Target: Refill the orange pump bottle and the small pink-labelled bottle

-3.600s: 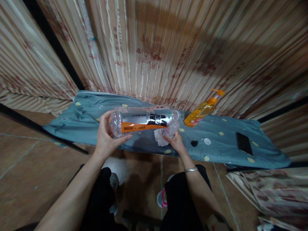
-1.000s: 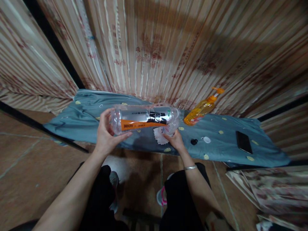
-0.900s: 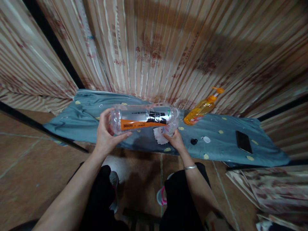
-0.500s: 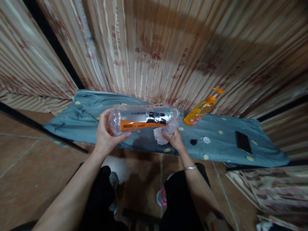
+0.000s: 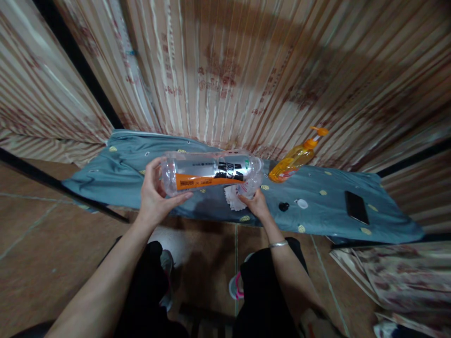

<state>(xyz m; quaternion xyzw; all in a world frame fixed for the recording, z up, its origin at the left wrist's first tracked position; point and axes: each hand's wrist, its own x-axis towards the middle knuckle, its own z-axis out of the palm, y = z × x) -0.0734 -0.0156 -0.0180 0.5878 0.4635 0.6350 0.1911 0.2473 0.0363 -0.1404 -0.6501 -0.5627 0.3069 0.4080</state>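
My left hand [image 5: 152, 191] is wrapped round the base end of a large clear plastic bottle [image 5: 207, 171] with an orange and silver label. The bottle lies nearly level in the air, its neck to the right. At that neck, my right hand [image 5: 256, 203] grips a smaller clear plastic bottle [image 5: 251, 185], partly hidden behind the large one. Whether the two mouths touch, I cannot tell. Under the smaller bottle a white tissue or cloth [image 5: 234, 199] with a ragged edge lies on the blue-green cloth.
A blue-green patterned cloth [image 5: 327, 180] covers the narrow surface. On it stand or lie an orange pump bottle [image 5: 291, 162], a small black cap [image 5: 283, 207], a white cap [image 5: 302, 203] and a black phone [image 5: 357, 207]. A striped curtain [image 5: 225, 70] hangs behind; dark poles [image 5: 82, 65] frame the sides.
Almost nothing differs. The large bottle has rolled slightly in my left hand, its label print shifting a little; both hands keep their places.
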